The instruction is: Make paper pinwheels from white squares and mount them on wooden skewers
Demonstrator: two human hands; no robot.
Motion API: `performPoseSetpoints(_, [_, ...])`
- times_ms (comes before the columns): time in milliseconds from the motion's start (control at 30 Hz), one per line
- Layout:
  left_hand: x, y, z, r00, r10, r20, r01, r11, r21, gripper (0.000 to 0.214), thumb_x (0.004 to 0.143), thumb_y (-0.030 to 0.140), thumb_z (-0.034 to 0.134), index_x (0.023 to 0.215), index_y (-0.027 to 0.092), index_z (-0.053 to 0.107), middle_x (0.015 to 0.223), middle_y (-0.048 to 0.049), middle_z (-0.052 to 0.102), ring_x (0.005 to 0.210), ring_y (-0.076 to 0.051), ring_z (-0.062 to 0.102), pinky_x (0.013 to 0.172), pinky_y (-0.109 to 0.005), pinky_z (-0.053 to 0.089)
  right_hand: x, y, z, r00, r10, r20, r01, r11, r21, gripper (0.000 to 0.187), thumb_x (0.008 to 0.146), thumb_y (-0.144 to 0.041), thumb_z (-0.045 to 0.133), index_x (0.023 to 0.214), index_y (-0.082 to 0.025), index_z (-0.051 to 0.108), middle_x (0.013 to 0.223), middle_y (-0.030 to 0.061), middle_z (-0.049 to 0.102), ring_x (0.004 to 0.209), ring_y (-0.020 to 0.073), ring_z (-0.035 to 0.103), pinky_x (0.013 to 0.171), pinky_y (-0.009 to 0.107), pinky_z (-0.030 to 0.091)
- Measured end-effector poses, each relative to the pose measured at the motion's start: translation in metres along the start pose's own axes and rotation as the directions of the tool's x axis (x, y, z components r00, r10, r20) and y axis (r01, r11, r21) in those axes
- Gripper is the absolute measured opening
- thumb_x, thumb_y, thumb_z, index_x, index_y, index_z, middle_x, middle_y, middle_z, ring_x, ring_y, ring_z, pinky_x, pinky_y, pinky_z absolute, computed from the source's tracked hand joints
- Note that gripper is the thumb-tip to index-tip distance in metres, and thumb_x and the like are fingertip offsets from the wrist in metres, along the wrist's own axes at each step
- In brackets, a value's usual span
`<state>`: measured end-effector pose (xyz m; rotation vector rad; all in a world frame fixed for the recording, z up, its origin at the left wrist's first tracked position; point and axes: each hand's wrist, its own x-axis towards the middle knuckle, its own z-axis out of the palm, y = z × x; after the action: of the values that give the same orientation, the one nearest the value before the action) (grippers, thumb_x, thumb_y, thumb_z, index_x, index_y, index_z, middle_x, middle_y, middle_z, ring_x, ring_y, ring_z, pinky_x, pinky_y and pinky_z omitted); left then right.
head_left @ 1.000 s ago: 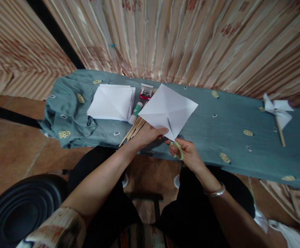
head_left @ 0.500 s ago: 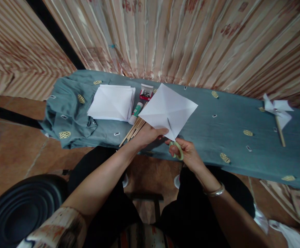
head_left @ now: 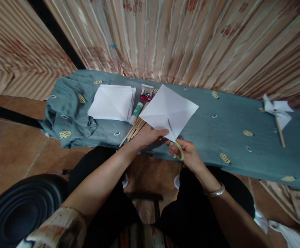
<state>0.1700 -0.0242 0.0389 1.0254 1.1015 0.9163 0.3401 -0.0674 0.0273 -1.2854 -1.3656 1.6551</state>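
The left hand (head_left: pixel 147 135) is pinching the near corner of a creased white paper square (head_left: pixel 168 110), fingers closed on it, holding it up just above the cloth-covered counter (head_left: pixel 217 134). The right hand (head_left: pixel 187 153) is gripping green-handled scissors (head_left: pixel 177 148), fingers curled shut through the loops, the blade lying into the paper's near corner, beside wooden sticks (head_left: pixel 134 128) and a glue stick (head_left: pixel 136 112)

The scissors (head_left: pixel 180 153) are partly hidden under the paper square (head_left: pixel 168 110). The small red box (head_left: pixel 146 93) holds things too small to tell. The lower left frame edge cuts off the black stool (head_left: pixel 23 206).
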Motion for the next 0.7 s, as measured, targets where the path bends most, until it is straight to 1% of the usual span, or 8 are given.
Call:
performPoseSetpoints(200, [-0.0001,0.0004,0.0004,1.0,-0.021,-0.01,0.022,1.0,0.021,0.012,0.067,0.018,0.065,0.064,0.016,0.053,0.06,0.0034,0.055,0.049,-0.008,0.047,0.05,-0.022,0.04,0.0005,0.0012,-0.0001,1.0,-0.019,0.008,0.02,1.0,-0.017,0.049,0.069,-0.065,0.071,0.08,-0.017,0.069,0.054,-0.0049,0.049,0.047,0.0076,0.037,0.045,0.024,0.031])
performPoseSetpoints(433, [0.0001,-0.0012,-0.0008,1.0,-0.002,0.004,0.002,1.0,0.004,0.011,0.067,0.018,0.065,0.065,0.016,0.055,0.06,0.0033,0.055,0.051,-0.009,0.049,0.05,-0.022,0.04,0.0009,0.0009,0.0008,1.0,0.0,0.005,0.0,1.0,0.006,0.053,0.066,-0.068,0.072,0.078,-0.017,0.066,0.053,-0.0056,0.048,0.047,0.0075,0.037,0.046,0.024,0.031])
performPoseSetpoints(567, [-0.0001,-0.0019,-0.0006,1.0,-0.005,0.003,0.005,1.0,0.002,0.011,0.067,0.018,0.066,0.066,0.016,0.055,0.06,0.0038,0.055,0.05,-0.008,0.047,0.05,-0.023,0.04,-0.0019,-0.0001,-0.0001,0.999,-0.004,0.051,0.004,1.0,-0.005,0.058,0.07,-0.072,0.067,0.087,-0.017,0.067,0.055,-0.0044,0.051,0.048,0.0083,0.038,0.048,0.024,0.031])
performPoseSetpoints(700, [-0.0002,0.0034,-0.0019,0.999,-0.02,-0.044,0.02,1.0,0.013,0.012,0.068,0.017,0.066,0.064,0.016,0.055,0.06,0.0034,0.055,0.051,-0.009,0.049,0.051,-0.024,0.04,-0.0054,-0.0015,-0.0031,0.994,0.012,0.11,-0.01,1.0,-0.023,0.064,0.074,-0.075,0.061,0.097,-0.016,0.066,0.06,-0.0013,0.056,0.052,0.0103,0.042,0.05,0.026,0.032])
